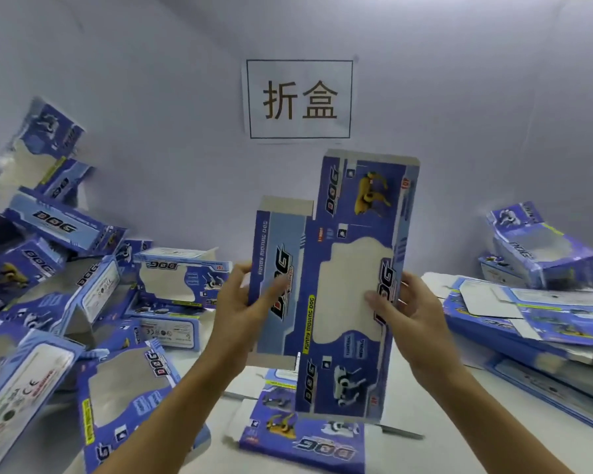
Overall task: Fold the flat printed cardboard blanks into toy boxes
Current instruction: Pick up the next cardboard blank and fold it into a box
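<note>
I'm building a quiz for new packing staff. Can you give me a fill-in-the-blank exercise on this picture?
1. The flat blank is held up by ____ hands.
2. The large word printed on the blank is ____.
3. The folded boxes are piled on the person's ____ side.
4. The sign hangs on the ____.

Missing words: two; DOG; left; wall

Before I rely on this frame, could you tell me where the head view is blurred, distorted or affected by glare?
In the head view, the wide lens bends the folded boxes at the left edge and the flat stack at right; the edges look soft and smeared. The held blank and wall sign read sharply. Lighting is even and bluish, shadows are faint, and I see no strong glare.
</note>
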